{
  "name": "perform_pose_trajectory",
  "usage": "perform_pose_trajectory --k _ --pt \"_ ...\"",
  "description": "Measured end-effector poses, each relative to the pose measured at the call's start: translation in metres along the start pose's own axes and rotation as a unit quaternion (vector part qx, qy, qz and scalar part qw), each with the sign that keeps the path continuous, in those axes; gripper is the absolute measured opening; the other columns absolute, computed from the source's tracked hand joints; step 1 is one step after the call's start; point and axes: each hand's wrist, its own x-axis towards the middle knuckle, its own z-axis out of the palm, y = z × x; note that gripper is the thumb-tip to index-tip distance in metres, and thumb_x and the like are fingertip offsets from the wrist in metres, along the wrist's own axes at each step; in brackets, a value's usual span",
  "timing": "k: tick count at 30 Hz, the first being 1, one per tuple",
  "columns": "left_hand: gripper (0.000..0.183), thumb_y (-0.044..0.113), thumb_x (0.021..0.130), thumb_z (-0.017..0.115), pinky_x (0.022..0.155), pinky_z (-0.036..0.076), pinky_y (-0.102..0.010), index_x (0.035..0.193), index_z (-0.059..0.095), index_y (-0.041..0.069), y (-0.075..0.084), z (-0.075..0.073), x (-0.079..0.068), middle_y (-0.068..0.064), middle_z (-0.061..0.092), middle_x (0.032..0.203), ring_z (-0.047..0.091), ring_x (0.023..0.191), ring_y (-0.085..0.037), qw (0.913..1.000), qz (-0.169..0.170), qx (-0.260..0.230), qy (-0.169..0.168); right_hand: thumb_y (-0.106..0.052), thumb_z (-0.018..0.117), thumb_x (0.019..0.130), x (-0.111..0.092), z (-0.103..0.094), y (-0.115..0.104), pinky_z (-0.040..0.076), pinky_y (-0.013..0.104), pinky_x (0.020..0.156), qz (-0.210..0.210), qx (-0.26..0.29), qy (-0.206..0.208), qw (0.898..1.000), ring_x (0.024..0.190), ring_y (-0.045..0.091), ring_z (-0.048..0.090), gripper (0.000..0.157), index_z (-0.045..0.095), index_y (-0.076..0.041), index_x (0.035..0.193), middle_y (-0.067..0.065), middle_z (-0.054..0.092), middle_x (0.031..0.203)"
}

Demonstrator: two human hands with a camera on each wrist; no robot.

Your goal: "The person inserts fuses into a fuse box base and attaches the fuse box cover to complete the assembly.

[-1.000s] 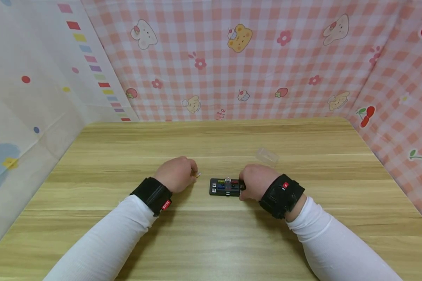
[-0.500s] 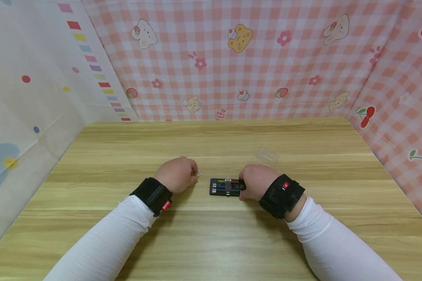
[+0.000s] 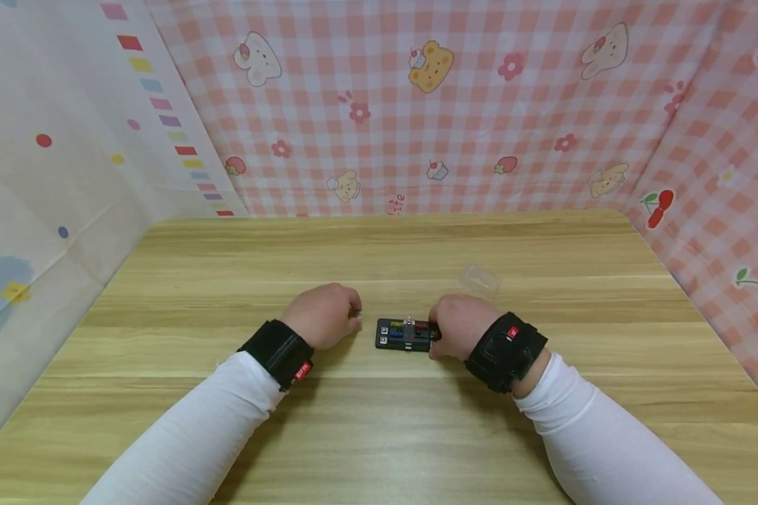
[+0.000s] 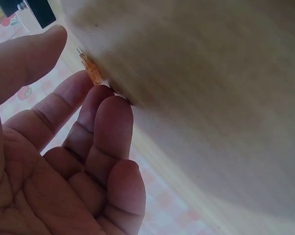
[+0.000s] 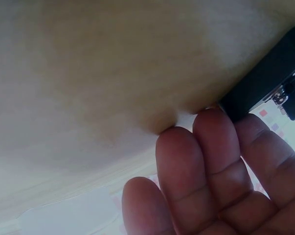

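A black fuse box (image 3: 382, 334) with several coloured fuses in it lies on the table, its left end towards my left hand. My right hand (image 3: 462, 326) grips its right end; in the right wrist view the fingertips (image 5: 213, 134) are at the black side of the fuse box (image 5: 262, 76). Just left of the box is my left hand (image 3: 322, 315). An orange blade fuse (image 4: 92, 70) with metal prongs is at its index and middle fingertips. The thumb (image 4: 52, 41) stands apart from the fuse in the left wrist view.
A clear plastic cover (image 3: 480, 279) lies behind my right hand. The wooden table (image 3: 379, 435) meets a pink checked cloth (image 3: 379, 105) at the back, and patterned cloth also hangs at both sides.
My left hand has shifted slightly to the right, and less of the fuse shows at its fingertips. My right hand keeps its grip on the fuse box, which is nearly still.
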Motion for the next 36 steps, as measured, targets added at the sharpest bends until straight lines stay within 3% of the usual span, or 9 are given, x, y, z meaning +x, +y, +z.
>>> perform_pose_trajectory --k 36 --pt "0.024 0.029 0.084 0.07 0.076 0.048 -0.035 0.104 0.068 0.014 -0.002 0.0005 0.001 0.001 0.066 0.097 0.055 0.082 -0.012 1.0 -0.003 0.008 0.005 -0.034 0.083 0.066 -0.0001 -0.001 0.0002 0.043 0.031 0.056 -0.007 -0.007 0.002 1.0 0.06 0.014 0.049 0.03 0.068 -0.012 0.081 -0.004 0.057 0.071"
